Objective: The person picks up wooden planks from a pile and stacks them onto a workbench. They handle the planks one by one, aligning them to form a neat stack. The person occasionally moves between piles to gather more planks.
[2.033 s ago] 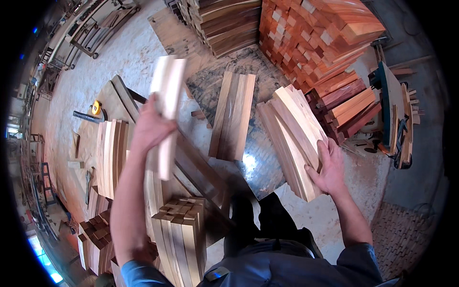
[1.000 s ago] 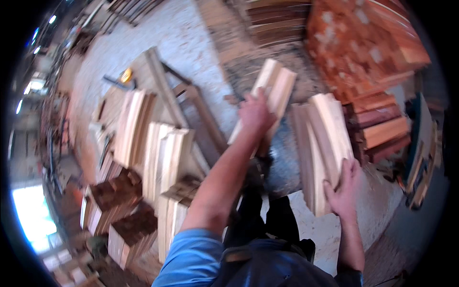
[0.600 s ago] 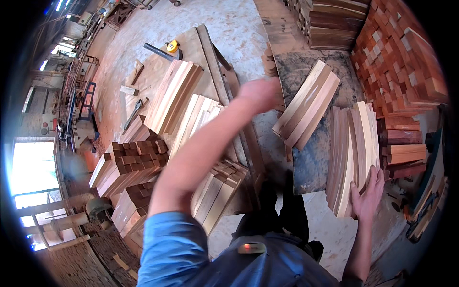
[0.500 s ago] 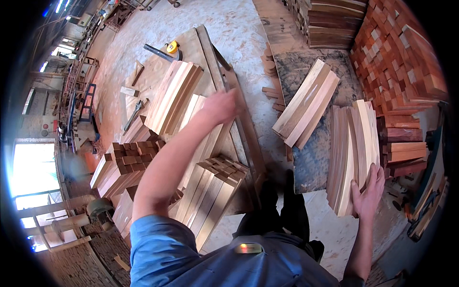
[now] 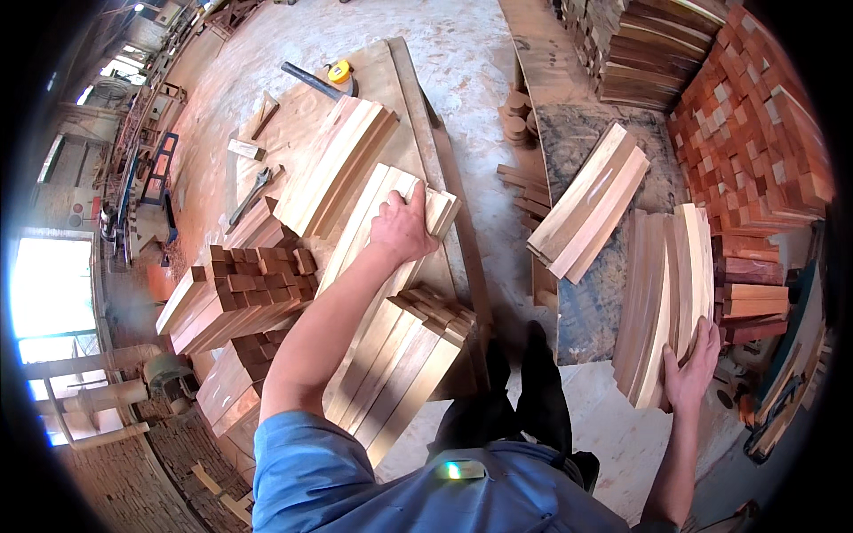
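My left hand [image 5: 404, 229] lies on a stack of pale wooden slats [image 5: 369, 213] on the workbench, fingers spread over the top faces. At the lower right, my right hand [image 5: 691, 371] is closed round the near end of a bundle of curved wooden slats [image 5: 653, 302], its thumb on the left and its fingers on the right side. Below my left forearm stands another stack of slats [image 5: 391, 373] with its end grain upward. Beyond my left hand lies a further slat stack [image 5: 338, 164]. A pair of wide slats [image 5: 591, 204] rests left of the right-hand bundle.
The plywood workbench [image 5: 391, 80] carries a yellow tape measure [image 5: 338, 71], a dark tube [image 5: 311, 81] and an adjustable wrench [image 5: 253, 195]. Dark-ended wood blocks [image 5: 258, 280] stand at its left. A tall wall of reddish stacked wood [image 5: 755, 133] rises at the right.
My left hand has come down from a blurred position onto the pale slats, its fingers spreading. My right hand stays on its bundle. The whole view has shifted slightly.
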`<state>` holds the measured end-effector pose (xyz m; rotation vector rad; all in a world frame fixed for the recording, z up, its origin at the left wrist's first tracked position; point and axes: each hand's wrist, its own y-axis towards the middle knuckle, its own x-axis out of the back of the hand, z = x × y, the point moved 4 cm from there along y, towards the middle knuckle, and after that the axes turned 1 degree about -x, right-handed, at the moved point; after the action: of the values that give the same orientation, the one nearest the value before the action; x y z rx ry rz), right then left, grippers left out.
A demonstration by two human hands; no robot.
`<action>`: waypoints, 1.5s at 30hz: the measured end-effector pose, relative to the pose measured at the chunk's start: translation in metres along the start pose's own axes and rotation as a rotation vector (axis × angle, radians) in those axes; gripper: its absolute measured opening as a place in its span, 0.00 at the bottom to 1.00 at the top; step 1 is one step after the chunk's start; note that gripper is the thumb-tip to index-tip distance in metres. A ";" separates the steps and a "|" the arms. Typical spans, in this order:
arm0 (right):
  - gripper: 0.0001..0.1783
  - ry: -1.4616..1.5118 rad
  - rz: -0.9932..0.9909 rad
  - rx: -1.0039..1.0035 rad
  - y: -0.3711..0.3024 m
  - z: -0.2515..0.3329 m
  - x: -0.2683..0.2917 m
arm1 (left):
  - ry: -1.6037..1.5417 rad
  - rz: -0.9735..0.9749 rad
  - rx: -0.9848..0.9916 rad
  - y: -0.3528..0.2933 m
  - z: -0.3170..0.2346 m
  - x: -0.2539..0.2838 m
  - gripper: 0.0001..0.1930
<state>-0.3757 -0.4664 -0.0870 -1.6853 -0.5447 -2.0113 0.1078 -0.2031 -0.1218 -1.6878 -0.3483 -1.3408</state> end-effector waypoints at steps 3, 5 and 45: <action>0.49 -0.015 -0.004 0.010 -0.003 -0.006 -0.005 | -0.069 -0.090 0.043 0.002 0.008 0.016 0.55; 0.49 -0.015 -0.002 -0.014 -0.001 -0.004 -0.004 | -0.105 -0.153 0.100 0.010 0.020 0.037 0.54; 0.46 0.052 0.086 -0.066 0.006 0.006 0.017 | -0.289 -0.497 -0.357 0.014 -0.217 0.074 0.18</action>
<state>-0.3697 -0.4696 -0.0689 -1.6605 -0.3857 -2.0250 0.0112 -0.4043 -0.0675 -2.1993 -0.7728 -1.5814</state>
